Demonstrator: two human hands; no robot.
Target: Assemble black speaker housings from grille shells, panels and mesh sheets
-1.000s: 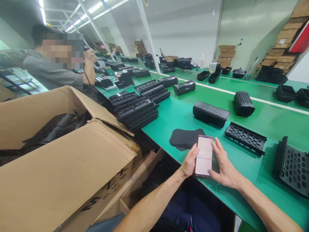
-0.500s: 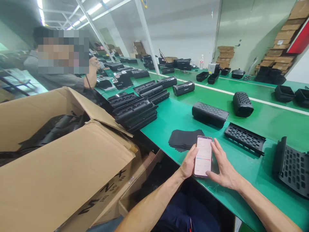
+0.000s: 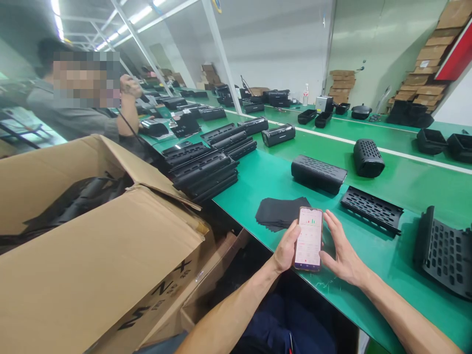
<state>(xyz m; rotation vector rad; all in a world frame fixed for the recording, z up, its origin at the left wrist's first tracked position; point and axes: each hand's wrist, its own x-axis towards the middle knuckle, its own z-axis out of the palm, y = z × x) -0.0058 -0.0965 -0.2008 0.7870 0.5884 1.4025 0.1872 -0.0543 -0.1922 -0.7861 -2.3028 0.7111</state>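
My left hand (image 3: pixel 285 250) grips a smartphone (image 3: pixel 308 238) by its left edge, holding it over the front edge of the green table (image 3: pixel 372 255). The lit screen faces up and shows a pale app page with small bars at its top. My right hand (image 3: pixel 341 253) rests against the phone's right side, fingers spread, thumb near the lower right corner. Just beyond the phone lies a small pile of thin black sheets (image 3: pixel 280 213). A black perforated flat panel (image 3: pixel 371 209) lies to the right of my right hand.
A large open cardboard box (image 3: pixel 99 255) with black parts fills the left. Stacked black panels (image 3: pixel 204 169) sit beyond it. Black speaker-like housings (image 3: pixel 319 173) (image 3: pixel 368 158) and a curved perforated grille (image 3: pixel 444 253) lie on the table. A person (image 3: pixel 79 105) sits at the far left.
The phone screen changed from a page with a red line to one with small bars at the top. My hands and the phone stayed nearly in place.
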